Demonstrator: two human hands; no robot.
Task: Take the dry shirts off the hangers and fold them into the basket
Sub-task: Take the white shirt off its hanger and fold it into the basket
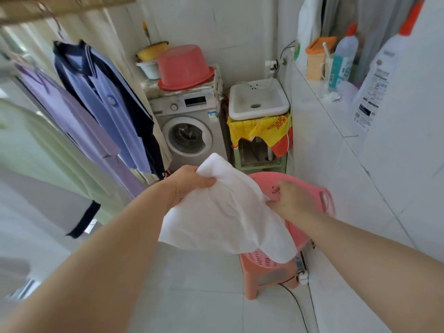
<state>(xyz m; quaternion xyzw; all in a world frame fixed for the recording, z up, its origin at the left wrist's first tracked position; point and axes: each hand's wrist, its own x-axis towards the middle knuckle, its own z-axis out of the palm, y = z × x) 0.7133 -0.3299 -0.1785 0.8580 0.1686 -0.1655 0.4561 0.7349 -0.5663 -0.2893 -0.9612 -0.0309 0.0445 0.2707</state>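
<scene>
Above the pink laundry basket (324, 200), both of the person's bare arms reach out with a white shirt (223, 212) stretched between them. The left hand (189, 183) has its grip closed on a bunched upper corner of the cloth, the fingers curled over the fold. The right hand (290, 200) pinches the shirt's right edge, thumb and fingers closed on the fabric. The shirt is soft, thin and creased, and it sags in loose folds so that its lower hem drapes over the basket's near rim and hides most of the opening. The basket is smooth moulded plastic, round, with oval handle slots in the rim and a perforated wall, and it sits on a small pink plastic stool (269, 275).

The pale tiled floor in front of the stool lies open. To the right a white tiled wall runs close beside the basket, and a ledge along it carries detergent bottles (374, 75). To the left, a blue polo shirt (108, 102) with navy collar and a lilac shirt (64, 111) hang from a wooden rail (60, 7), near the left arm. Straight ahead stand a grey front-loading washing machine (189, 131) with an upturned red basin (185, 68) on top, and a white square sink (258, 99) beside it.
</scene>
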